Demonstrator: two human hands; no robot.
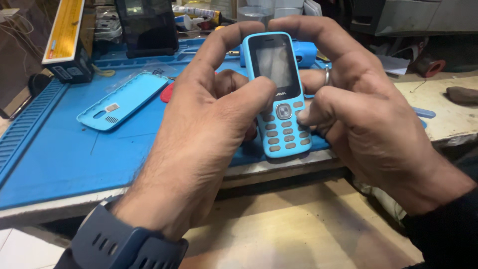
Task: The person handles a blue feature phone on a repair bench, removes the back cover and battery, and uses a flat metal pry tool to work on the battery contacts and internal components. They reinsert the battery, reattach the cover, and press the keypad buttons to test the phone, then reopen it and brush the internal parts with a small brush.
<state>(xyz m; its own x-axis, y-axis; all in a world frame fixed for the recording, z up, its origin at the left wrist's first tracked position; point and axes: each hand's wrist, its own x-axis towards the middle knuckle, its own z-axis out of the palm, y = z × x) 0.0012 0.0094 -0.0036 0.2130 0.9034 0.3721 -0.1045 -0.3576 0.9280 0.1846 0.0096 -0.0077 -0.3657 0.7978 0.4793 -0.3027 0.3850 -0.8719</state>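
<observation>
I hold a light blue keypad phone (279, 94) upright in front of me with both hands, its dark screen and grey keys facing me. My left hand (199, 134) wraps its left side, thumb lying across the keypad's upper left. My right hand (363, 114) grips the right side, thumb tip pressing the keys by the right edge; a ring sits on one finger. A dark blue watch band is on my left wrist. The phone's light blue back cover (122, 99) lies loose on the blue work mat (59, 159) to the left.
A yellow and black box (64, 40) stands at the mat's far left, a dark device (149, 27) behind the cover. Tubes and clutter fill the back. A red ring-shaped object (430, 67) and a brown lump (460, 94) lie at the right on the pale bench top (448, 119).
</observation>
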